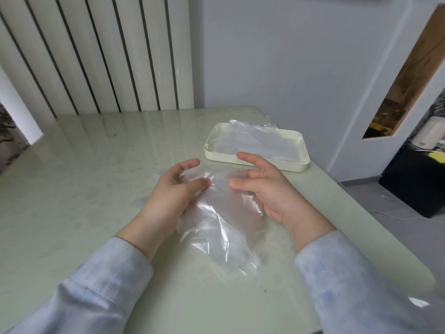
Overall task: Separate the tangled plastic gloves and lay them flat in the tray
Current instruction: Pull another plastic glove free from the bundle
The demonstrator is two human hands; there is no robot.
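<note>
Seen from the head camera, a pale green worktop (pixel 84 189) is shown with its far edge set against a white slatted panel (pixel 96 56) and a plain wall. Its right edge runs diagonally past a black cabinet (pixel 414 184) on the floor. A broad stretch of glossy surface is seen between the left hand (pixel 173 191) and the worktop's left edge. A narrower strip is left between the right hand (pixel 272 191) and the right edge.

A cream tray (pixel 255 165), rectangular with rounded corners and a low rim, is placed near the far right corner, close to the right edge. Clear flattened gloves (pixel 255 141) are spread inside it, with one crinkled end lifted over the far rim.

Near the middle of the worktop, toward the near edge, a bunch of plastic gloves (pixel 216 220) is held between the two hands, just short of the tray. The thin, creased, translucent film is pinched by the left hand between thumb and curled fingers. The right hand is set palm inward at the film's right side, fingers curled and index raised by the tray's near wall. Whether the film is truly gripped there cannot be told. The hands are kept apart, with the film between them.

Both forearms are covered by pale blue knitted sleeves (pixel 96 285). A scrap of clear film (pixel 419 302) is seen beside the right sleeve, at the worktop's near right edge.
</note>
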